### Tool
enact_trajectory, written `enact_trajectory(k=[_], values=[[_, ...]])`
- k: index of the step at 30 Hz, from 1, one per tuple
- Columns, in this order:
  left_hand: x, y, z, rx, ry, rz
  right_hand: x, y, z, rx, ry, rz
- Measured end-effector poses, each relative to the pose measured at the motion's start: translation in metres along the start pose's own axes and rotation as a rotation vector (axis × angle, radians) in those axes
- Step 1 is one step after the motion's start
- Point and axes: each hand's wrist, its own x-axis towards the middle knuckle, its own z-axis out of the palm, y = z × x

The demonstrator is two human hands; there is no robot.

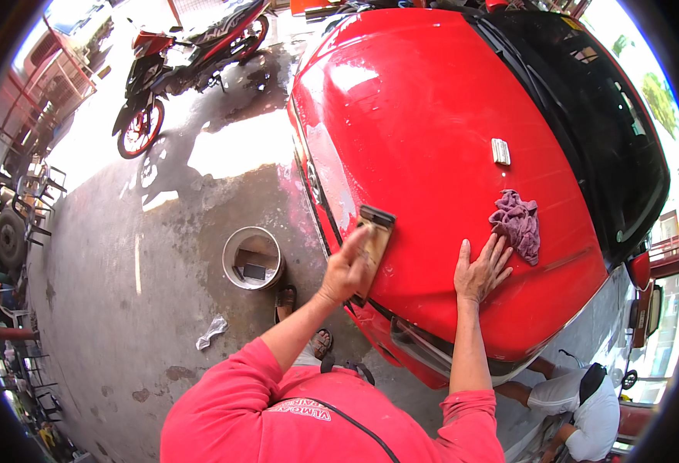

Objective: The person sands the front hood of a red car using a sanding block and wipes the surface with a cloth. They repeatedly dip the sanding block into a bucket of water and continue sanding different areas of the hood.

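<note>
My left hand (345,270) grips a long sanding block (378,251) with a tan body and a dark clamp at its far end. The block rests along the front edge of a red car hood (432,100), beside a dull, pale patch (330,166) in the paint. Flat on the hood, fingers spread, lies my right hand (478,274), holding nothing. Just beyond its fingertips sits a crumpled purple rag (517,224). Farther up the hood is a small whitish block (500,151).
A bucket of water (231,284) with dark pieces in it stands on the concrete floor left of my feet. Near it lies a crumpled white scrap (212,332). A motorcycle (189,58) is parked at far left. Another person (586,413) crouches by the car at lower right.
</note>
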Motion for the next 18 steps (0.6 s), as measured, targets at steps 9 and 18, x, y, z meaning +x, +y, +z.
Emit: enact_trajectory(k=[9,18], values=[[0.102,0.019,-0.032,0.017,0.444,-0.212,0.003,-0.005,-0.003,-0.009,-0.021,0.006],[0.162,0.004,-0.105,0.224,0.382,-0.165,0.001,-0.005,0.002,-0.012,-0.016,0.007]])
